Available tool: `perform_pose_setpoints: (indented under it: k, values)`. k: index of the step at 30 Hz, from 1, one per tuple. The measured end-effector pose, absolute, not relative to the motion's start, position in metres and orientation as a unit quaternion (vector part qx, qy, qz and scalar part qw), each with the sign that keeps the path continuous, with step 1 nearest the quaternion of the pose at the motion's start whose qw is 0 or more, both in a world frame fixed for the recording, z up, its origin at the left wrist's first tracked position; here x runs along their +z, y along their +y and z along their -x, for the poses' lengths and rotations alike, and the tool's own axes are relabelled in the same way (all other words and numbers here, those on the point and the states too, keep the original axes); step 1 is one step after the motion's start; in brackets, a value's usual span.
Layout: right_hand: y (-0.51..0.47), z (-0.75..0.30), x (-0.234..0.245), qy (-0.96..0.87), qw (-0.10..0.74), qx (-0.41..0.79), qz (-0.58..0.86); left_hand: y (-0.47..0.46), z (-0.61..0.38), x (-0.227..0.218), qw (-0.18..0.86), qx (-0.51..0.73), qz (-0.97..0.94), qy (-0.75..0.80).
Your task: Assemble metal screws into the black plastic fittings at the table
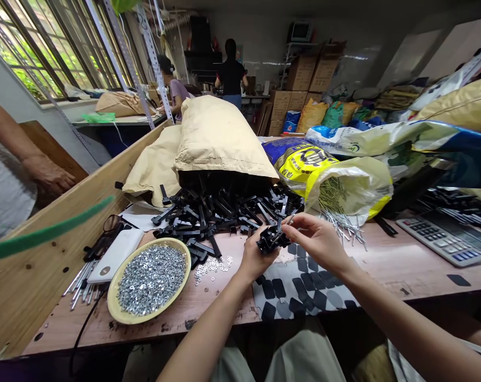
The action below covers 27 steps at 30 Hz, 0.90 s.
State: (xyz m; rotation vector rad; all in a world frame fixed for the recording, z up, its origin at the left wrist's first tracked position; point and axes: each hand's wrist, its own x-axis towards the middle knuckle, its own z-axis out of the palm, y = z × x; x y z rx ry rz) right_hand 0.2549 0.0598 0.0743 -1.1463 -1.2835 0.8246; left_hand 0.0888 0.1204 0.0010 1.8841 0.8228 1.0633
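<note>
My left hand is closed round a small bunch of black plastic parts, held above the table's front. Close beside it, my right hand pinches a thin metal rod whose lower end meets the black parts. Whether the rod sits inside a hole there I cannot tell. Behind both hands a heap of black plastic parts spills from the mouth of a large paper sack. Small metal washers lie scattered left of my left hand.
A yellow bowl of nuts or washers stands at left, near a white power bank, glasses and metal rods. An open bag spills rods at right, near a calculator. Another person's hand is beyond the wooden board.
</note>
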Motion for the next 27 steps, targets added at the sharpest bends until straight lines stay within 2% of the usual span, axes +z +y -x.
perform_pose_setpoints:
  k: [3,10,12,16,18,20,23,27]
  values:
    - [0.062,-0.251,0.074,-0.563,0.578,0.348,0.477,0.12,-0.09,0.003,0.397,0.418,-0.748,0.329]
    - [0.051,-0.251,0.096,-0.612,0.624,0.22,0.433,0.119,-0.088,0.005,0.396,0.416,-0.752,0.324]
    - [0.044,-0.251,0.103,-0.694,0.559,0.141,0.431,0.119,-0.088,0.006,0.391,0.422,-0.754,0.318]
    - [0.035,-0.242,0.113,-0.836,0.262,-0.039,0.481,0.118,-0.089,0.008,0.374,0.425,-0.76,0.319]
    - [0.036,-0.234,0.12,-0.837,0.136,-0.06,0.526,0.117,-0.089,0.007,0.365,0.417,-0.767,0.323]
    - [0.038,-0.226,0.128,-0.826,0.048,-0.054,0.558,0.116,-0.089,0.005,0.356,0.407,-0.769,0.34]
    - [0.042,-0.22,0.14,-0.814,-0.016,-0.043,0.579,0.115,-0.089,0.003,0.347,0.39,-0.768,0.372]
    - [0.049,-0.215,0.143,-0.815,-0.029,-0.032,0.578,0.115,-0.089,0.001,0.345,0.385,-0.767,0.38]
